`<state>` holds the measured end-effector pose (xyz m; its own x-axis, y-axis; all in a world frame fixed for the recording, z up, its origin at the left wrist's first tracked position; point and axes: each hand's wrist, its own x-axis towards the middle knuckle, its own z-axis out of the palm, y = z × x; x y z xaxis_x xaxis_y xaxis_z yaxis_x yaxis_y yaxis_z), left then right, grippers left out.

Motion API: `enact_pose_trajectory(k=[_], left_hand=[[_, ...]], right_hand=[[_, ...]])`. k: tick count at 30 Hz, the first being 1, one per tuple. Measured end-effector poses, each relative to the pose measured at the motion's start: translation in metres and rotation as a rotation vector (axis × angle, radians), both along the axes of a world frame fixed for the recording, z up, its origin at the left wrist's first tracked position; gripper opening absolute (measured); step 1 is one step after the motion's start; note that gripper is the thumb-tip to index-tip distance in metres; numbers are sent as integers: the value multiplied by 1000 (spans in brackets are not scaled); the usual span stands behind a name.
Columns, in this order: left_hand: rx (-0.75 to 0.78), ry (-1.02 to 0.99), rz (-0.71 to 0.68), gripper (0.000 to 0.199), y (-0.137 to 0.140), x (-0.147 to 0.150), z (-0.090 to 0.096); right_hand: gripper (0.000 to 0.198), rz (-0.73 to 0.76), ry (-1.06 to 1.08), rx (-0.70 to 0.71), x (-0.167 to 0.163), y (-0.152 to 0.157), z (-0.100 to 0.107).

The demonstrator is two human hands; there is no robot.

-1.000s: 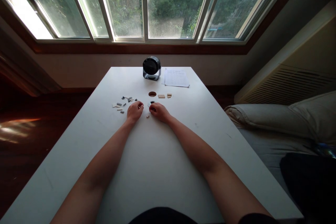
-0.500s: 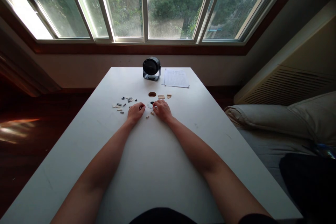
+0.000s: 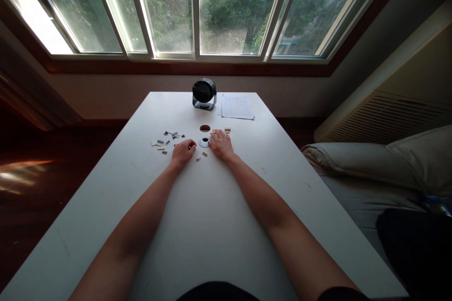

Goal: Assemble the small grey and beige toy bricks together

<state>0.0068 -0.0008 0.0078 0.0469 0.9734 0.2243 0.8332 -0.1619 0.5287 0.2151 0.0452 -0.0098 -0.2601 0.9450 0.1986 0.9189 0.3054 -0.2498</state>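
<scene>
My left hand point(image 3: 184, 151) rests on the white table with its fingers curled together; whatever they hold, if anything, is hidden. My right hand point(image 3: 221, 145) lies palm down with its fingers stretched out, partly covering a tan studded piece point(image 3: 213, 130). Just left of its fingertips is a white ring with a dark centre point(image 3: 204, 142). Two small tan pieces, one of them a short brick point(image 3: 205, 154), lie between my hands on the near side. Beyond my left hand several small grey and tan pieces point(image 3: 160, 141) are scattered. Another tan studded piece point(image 3: 228, 130) sits past my right hand.
A round hole point(image 3: 205, 128) opens in the table point(image 3: 219, 225) behind the ring. Farther back stand a small black fan point(image 3: 204, 94) and, beside it, a printed sheet of paper point(image 3: 237, 106). A cushioned seat point(image 3: 356, 164) flanks the table's right side.
My right hand has moved slightly right, off the white ring, and its fingers have straightened. It now covers part of the tan studded piece. My left hand stays nearly in place.
</scene>
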Motion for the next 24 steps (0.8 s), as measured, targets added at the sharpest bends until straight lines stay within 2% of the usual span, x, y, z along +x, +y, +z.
enact_pose_trajectory(k=[7, 14, 19, 24], left_hand=[[-24, 8, 6, 21, -2, 3, 4], [-14, 10, 1, 21, -2, 3, 4], [-29, 4, 9, 21, -2, 3, 5], [4, -13, 7, 20, -1, 3, 3]], right_hand=[[60, -14, -49, -59, -4, 2, -4], [66, 32, -50, -12, -2, 15, -5], [66, 18, -53, -41, 4, 30, -3], [62, 23, -17, 21, 4, 26, -2]])
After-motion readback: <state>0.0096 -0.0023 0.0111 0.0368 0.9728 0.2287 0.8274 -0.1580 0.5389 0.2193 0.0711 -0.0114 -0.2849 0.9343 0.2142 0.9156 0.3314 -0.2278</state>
